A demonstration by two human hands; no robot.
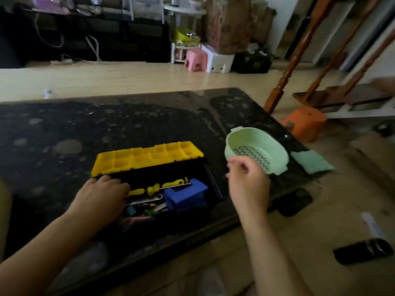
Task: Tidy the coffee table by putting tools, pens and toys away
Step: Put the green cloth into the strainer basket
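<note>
A dark speckled coffee table is standing on a pale wooden floor, with a pink stool far back by the wall.

The left hand's fingers are bending down over the near left end of the open toolbox, touching a yellow handle. Whether they are grasping it cannot be told. Beside that handle a screwdriver, a wrench and a blue box are lying inside the black tray. The yellow lid is lying open behind it.

The right hand is hanging in the air just right of the toolbox, its fingers curling loosely with the thumb near the forefinger. Blur is hiding whether they are pinching anything. Just behind it a green colander is sitting tilted near the table's right edge, and a green cloth is lying beside that. An orange stool is standing on the floor beyond the corner.
</note>
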